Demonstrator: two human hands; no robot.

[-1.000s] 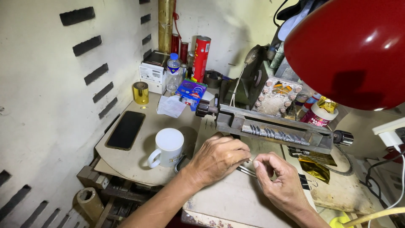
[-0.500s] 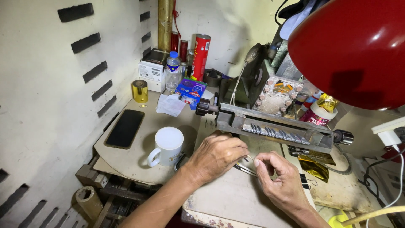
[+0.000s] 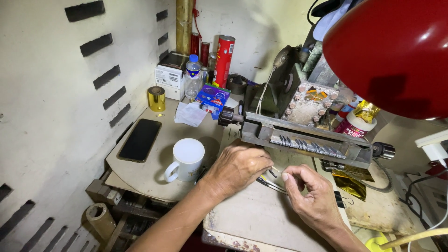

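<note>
On the bench, head view: a cluttered work surface seen from above, with a red lamp shade filling the far right.
Left hand: curled palm down just near of the metal clamp bar, fingers bunched together over something small; what it grips I cannot tell.
Right hand: thumb and forefinger pinched together near the left hand's fingertips; the piece between them is too small to make out.
Thin metal tools: lying on the surface between the two hands, partly under the left.
Step in hand: fine fingertip work on a tiny part just in front of the clamp bar's toothed row, by my reading.
Next move calls for: steady, close pinching.
Left of the hands: a white mug, then a dark phone.
</note>
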